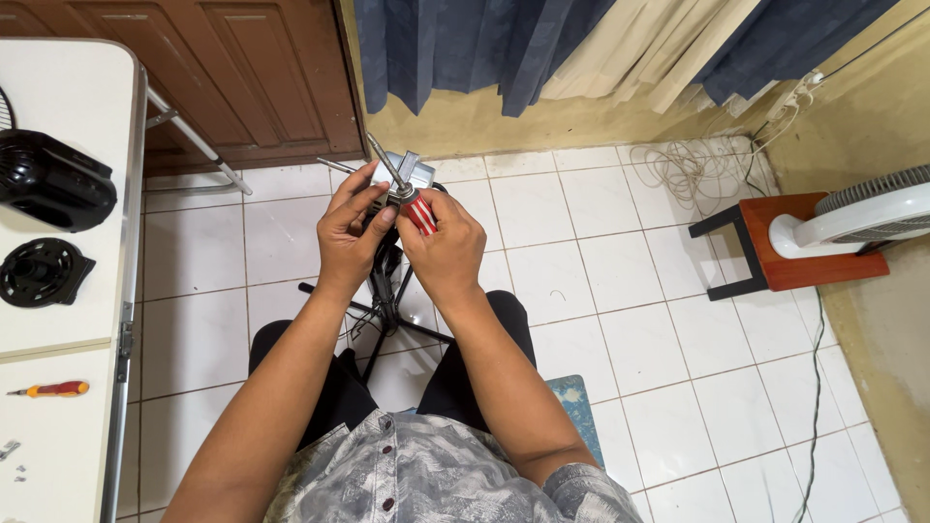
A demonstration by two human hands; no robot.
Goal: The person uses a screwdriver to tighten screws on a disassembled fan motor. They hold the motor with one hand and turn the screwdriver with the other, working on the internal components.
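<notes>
A white table (68,310) stands at the left, bearing 2 black fan parts (48,179), an orange screwdriver (53,389) and small screws (12,450). A white fan (862,218) sits on a red stool (775,257) at the right; a tripod (387,310) stands below the hands. The left hand (351,237) grips a metal motor (407,179) above the lap. The right hand (448,247) wraps a red-handled screwdriver (412,203), shaft pointing up-left, away from the body.

2 screwdrivers (415,206) (50,389); 2 black fan parts (53,179) (41,272); 1 white fan (857,221); 1 stool (775,254).
</notes>
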